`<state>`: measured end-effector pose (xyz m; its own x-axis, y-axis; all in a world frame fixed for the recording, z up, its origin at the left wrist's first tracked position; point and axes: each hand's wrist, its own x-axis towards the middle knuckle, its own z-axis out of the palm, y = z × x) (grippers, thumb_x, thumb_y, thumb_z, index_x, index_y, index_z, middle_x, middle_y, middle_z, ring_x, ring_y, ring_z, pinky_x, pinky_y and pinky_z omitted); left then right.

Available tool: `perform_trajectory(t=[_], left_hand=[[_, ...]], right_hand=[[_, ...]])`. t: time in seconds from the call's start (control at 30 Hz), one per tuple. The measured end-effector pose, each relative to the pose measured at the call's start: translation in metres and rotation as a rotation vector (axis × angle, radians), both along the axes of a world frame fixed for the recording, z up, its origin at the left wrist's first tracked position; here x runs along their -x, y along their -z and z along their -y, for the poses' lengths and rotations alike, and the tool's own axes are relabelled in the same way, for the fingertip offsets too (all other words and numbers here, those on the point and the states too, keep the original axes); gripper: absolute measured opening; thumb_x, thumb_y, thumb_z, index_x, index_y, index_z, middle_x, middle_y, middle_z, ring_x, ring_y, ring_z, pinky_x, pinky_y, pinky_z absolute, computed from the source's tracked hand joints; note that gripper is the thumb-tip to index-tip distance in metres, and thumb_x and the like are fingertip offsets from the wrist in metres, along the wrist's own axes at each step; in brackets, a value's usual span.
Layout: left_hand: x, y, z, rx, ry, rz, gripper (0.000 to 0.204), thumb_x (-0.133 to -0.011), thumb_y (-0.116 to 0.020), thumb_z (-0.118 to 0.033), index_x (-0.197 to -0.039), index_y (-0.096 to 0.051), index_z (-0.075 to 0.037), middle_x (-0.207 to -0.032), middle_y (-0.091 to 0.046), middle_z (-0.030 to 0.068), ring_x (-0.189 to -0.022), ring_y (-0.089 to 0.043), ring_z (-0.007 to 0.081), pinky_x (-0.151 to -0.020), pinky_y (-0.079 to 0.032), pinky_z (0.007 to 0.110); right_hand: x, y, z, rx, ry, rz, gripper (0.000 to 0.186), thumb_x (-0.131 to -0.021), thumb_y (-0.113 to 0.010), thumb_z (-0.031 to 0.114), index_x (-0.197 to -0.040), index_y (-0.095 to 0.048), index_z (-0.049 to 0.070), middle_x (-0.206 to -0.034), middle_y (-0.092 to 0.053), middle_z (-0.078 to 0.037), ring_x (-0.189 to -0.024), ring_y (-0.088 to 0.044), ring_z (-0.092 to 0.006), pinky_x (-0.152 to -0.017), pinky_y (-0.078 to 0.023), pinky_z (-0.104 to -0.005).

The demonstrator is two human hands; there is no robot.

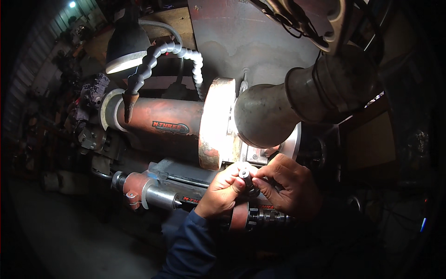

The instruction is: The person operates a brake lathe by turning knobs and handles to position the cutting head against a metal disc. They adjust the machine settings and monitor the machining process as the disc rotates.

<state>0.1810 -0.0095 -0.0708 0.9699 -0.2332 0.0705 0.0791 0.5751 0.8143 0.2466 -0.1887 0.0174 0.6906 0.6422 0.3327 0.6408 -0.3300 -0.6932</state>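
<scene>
Near the middle of the head view, my left hand point(223, 189) is closed round a small metal cylinder point(244, 173). Its round end face points up and has a dark hole in the centre. My right hand point(291, 186) comes in from the right with thumb and forefinger pinched against the cylinder's side, where the body looks dark. The fingers hide most of its length. Both hands are just in front of a large grinding machine, below its brightly lit wheel guard point(214, 130).
A big lamp-shaped grey housing point(267, 114) overhangs the hands. The red machine body point(162, 116) lies to the left, with a jointed coolant hose point(167, 49) and a lit work lamp point(124, 60) above. A pointed steel centre point(162, 197) stands at lower left. Black fittings point(267, 216) lie below the hands.
</scene>
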Motion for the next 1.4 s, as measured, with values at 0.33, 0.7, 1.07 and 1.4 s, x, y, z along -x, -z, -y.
perform_trajectory(t=[0.33,0.7,1.07,1.4], left_hand=[[0.0,-0.003,0.003,-0.037,-0.028,-0.024,0.034,-0.106,-0.048,-0.027,-0.125,-0.057,0.0,-0.113,-0.062,0.0035,-0.107,-0.056,0.011,-0.096,-0.045,0.027],[0.003,-0.009,0.003,-0.112,0.052,-0.103,0.024,-0.107,-0.044,-0.016,-0.118,-0.058,0.0,-0.112,-0.062,0.004,-0.104,-0.056,0.0107,-0.094,-0.045,0.026],[-0.001,-0.013,0.004,-0.047,-0.032,0.0,0.035,-0.104,-0.05,-0.033,-0.111,-0.057,0.0,-0.102,-0.06,0.0028,-0.093,-0.055,0.0092,-0.086,-0.046,0.025],[-0.002,0.0,-0.003,-0.019,0.016,0.061,0.038,-0.104,-0.05,-0.035,-0.115,-0.055,0.001,-0.112,-0.06,0.0082,-0.102,-0.057,0.0137,-0.095,-0.046,0.029]], right_hand=[[0.001,-0.004,0.001,0.018,-0.036,-0.011,0.017,-0.084,-0.076,0.008,-0.1,-0.07,0.006,-0.083,-0.061,-0.009,-0.071,-0.066,-0.024,-0.061,-0.053,-0.0355],[-0.001,-0.01,0.003,0.151,-0.132,-0.005,0.031,-0.085,-0.074,0.012,-0.114,-0.069,0.005,-0.087,-0.062,-0.01,-0.074,-0.067,-0.027,-0.062,-0.055,-0.0361],[0.001,0.0,0.003,0.122,-0.039,-0.044,0.033,-0.086,-0.076,0.02,-0.113,-0.068,0.003,-0.097,-0.067,-0.014,-0.085,-0.07,-0.0307,-0.072,-0.057,-0.0372],[0.001,0.0,0.002,0.046,-0.048,-0.055,0.029,-0.088,-0.073,0.017,-0.11,-0.067,0.001,-0.091,-0.062,-0.013,-0.08,-0.066,-0.0293,-0.071,-0.054,-0.0373]])
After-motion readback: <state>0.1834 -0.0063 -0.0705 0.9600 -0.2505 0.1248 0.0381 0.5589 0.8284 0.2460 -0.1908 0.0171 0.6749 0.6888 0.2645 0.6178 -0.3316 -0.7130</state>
